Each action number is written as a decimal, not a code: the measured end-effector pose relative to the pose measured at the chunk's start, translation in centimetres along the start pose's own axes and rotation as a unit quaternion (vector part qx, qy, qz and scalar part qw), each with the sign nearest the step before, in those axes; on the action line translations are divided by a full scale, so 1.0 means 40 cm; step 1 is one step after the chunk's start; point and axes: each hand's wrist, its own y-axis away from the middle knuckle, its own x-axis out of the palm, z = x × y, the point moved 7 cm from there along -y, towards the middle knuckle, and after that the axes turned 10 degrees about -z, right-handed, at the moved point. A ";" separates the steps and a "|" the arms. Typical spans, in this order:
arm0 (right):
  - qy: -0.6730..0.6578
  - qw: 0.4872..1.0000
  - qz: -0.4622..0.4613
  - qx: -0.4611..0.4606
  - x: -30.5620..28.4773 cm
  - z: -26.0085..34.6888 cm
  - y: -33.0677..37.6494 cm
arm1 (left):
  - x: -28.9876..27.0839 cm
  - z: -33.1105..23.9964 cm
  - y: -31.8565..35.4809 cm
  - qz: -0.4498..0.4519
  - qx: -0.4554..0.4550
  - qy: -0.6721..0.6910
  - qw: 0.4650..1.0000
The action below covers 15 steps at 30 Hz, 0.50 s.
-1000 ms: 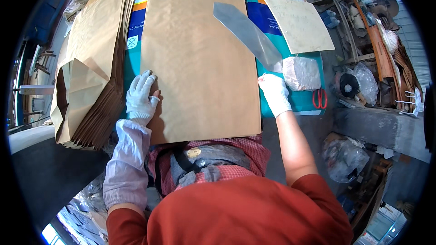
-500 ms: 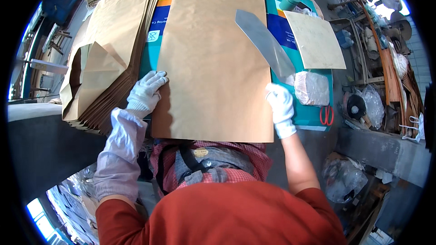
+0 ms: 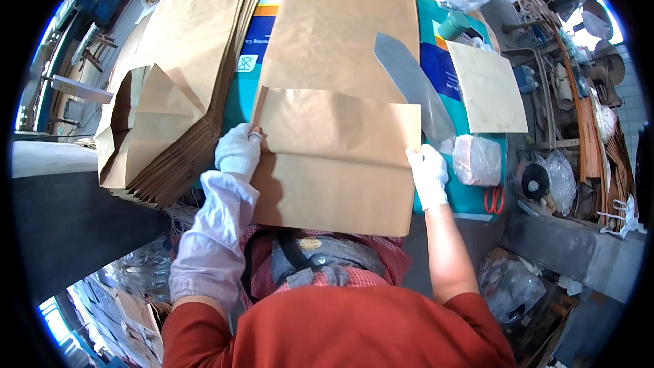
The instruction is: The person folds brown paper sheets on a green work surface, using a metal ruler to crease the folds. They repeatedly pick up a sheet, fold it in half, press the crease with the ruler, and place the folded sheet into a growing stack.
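A long piece of brown kraft paper (image 3: 344, 34) lies lengthwise in front of me; the frame does not show whether it is a single sheet or a flat sack. Its near part is turned up and away as a flap (image 3: 340, 119), with another brown layer (image 3: 334, 194) showing below it. My left hand (image 3: 238, 152), in a white glove, pinches the flap's left edge. On the opposite edge, my right hand (image 3: 429, 176) has its gloved fingers closed at the same height. A grey pointed flat plate (image 3: 415, 85) lies along the paper's right side.
To the left is a thick stack of folded brown paper bags (image 3: 184, 41). On the right, over printed teal sheeting (image 3: 446, 191), are a cream board (image 3: 487, 88), a plastic-wrapped block (image 3: 477, 160), red-handled scissors (image 3: 494, 199) and a green cylinder (image 3: 453, 25).
The paper's near end has been lifted and folded over away from me. Both hands, which rested beside the edges, now grip it slightly nearer to me. The view has shifted a little.
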 end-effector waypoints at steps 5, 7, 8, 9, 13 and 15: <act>0.094 0.989 -0.094 -0.071 0.035 -0.014 0.039 | 0.024 -0.025 -0.011 0.021 0.036 -0.067 0.997; 0.159 0.980 -0.093 -0.067 0.044 -0.004 0.033 | 0.001 -0.046 -0.010 0.047 0.013 -0.067 0.997; 0.183 0.974 -0.102 -0.087 0.047 0.010 0.033 | 0.005 -0.033 -0.012 0.043 0.013 -0.061 0.997; 0.207 0.966 -0.114 -0.107 0.044 0.026 0.030 | 0.013 -0.021 -0.014 0.038 0.014 -0.053 0.998; 0.184 0.890 -0.082 -0.409 0.069 0.214 0.043 | -0.010 -0.039 -0.017 0.045 0.008 -0.051 0.998; 0.099 0.903 -0.030 -0.417 0.116 0.240 0.045 | -0.020 -0.060 -0.033 0.077 -0.003 -0.088 0.993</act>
